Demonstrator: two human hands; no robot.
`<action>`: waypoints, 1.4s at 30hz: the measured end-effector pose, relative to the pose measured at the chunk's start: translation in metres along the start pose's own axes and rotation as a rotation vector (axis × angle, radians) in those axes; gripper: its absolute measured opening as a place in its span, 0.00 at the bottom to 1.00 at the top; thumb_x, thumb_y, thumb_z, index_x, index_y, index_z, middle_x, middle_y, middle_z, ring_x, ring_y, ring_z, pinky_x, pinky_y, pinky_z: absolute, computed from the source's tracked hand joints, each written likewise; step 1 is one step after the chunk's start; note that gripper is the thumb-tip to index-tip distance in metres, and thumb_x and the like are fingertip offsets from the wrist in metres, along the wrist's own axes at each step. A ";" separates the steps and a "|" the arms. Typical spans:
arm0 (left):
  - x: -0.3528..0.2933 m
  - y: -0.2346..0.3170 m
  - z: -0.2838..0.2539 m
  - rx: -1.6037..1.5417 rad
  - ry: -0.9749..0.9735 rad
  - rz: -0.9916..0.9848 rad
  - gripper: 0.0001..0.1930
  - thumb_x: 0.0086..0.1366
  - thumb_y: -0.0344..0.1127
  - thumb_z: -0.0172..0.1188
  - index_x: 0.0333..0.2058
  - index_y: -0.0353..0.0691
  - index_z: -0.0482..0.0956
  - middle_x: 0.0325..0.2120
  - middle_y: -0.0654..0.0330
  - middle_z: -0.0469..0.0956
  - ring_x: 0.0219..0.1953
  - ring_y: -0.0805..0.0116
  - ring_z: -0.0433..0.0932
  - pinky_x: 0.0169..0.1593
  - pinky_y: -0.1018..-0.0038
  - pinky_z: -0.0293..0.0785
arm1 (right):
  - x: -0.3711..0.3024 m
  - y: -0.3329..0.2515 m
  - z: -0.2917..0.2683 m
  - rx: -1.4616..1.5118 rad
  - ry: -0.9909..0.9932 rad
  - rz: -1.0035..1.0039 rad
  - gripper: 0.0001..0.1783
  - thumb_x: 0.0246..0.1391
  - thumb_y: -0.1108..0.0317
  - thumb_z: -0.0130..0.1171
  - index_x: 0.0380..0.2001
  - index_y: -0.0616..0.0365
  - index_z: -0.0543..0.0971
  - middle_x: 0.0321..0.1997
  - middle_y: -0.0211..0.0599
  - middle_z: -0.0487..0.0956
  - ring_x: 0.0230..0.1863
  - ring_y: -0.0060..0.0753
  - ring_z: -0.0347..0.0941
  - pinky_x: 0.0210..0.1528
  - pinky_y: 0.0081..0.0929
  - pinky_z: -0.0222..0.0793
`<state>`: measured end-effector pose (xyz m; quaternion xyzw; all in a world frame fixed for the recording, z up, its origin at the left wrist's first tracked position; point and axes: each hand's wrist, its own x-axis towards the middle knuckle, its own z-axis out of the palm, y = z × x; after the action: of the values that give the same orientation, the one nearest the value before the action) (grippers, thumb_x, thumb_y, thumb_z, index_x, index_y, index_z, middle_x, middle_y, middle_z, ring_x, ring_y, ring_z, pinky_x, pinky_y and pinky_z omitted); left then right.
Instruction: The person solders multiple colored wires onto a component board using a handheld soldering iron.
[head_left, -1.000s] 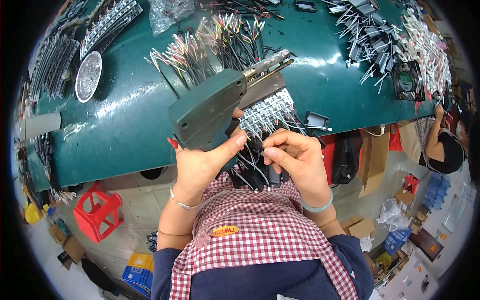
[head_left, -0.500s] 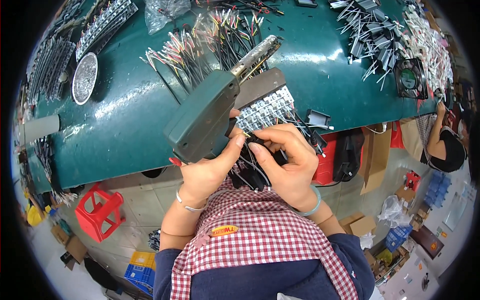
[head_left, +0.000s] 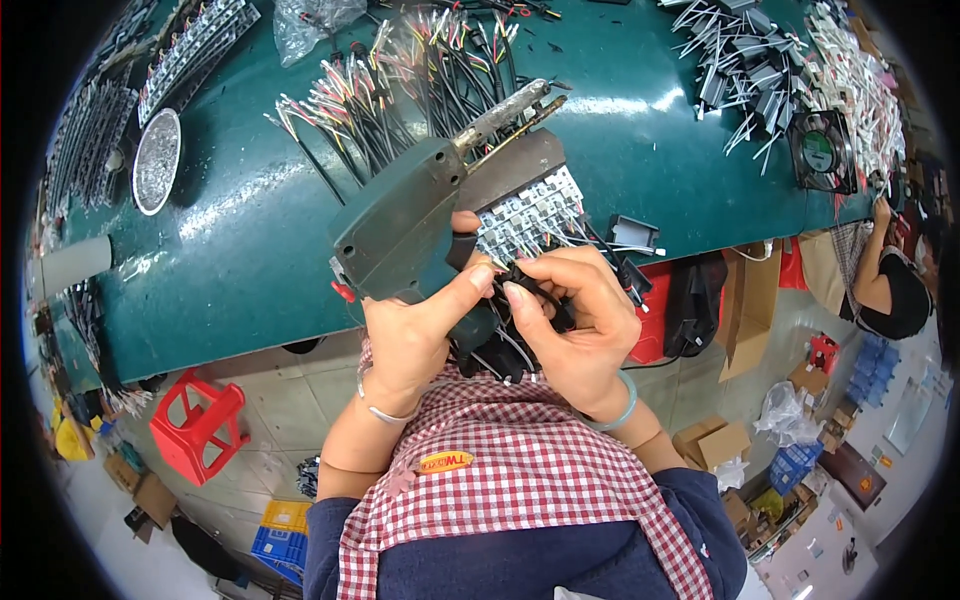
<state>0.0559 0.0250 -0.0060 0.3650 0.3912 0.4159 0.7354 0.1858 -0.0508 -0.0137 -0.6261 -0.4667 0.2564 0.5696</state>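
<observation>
My left hand (head_left: 415, 335) is wrapped round a dark green soldering gun (head_left: 395, 225), whose metal tip points up and away to the right. Its thumb and a fingertip pinch near small wire ends. Close against it, my right hand (head_left: 583, 320) holds black cables (head_left: 500, 352) between thumb and curled fingers; the exact wire ends are partly hidden by the fingertips. Just beyond both hands lies a panel of small white circuit boards (head_left: 535, 218), with wires attached along its near side and a brown-grey plate (head_left: 515, 170) at its far edge.
Bundled black cables with stripped coloured ends (head_left: 390, 100) lie farther back on the green table (head_left: 230, 270). A silvery bowl (head_left: 157, 162) stands left. Black cases with white leads (head_left: 745, 75) and a fan (head_left: 821, 152) are right. A red stool (head_left: 198, 428) is below; another person (head_left: 890, 290) sits far right.
The soldering gun has shifted slightly, its tip tilting a little lower to the right. My hands stay close together at the wire ends, and the left thumb has moved slightly.
</observation>
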 end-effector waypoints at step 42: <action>0.001 0.004 -0.001 -0.373 -0.168 -0.282 0.20 0.58 0.27 0.65 0.49 0.32 0.73 0.39 0.55 0.77 0.33 0.70 0.77 0.41 0.74 0.75 | -0.003 -0.001 -0.004 0.083 0.031 -0.139 0.18 0.44 0.84 0.70 0.41 0.63 0.80 0.38 0.38 0.77 0.29 0.19 0.70 0.26 0.15 0.66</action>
<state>0.0541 0.0277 -0.0033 0.1983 0.2921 0.3422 0.8708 0.1877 -0.0553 -0.0121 -0.5718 -0.4890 0.2257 0.6189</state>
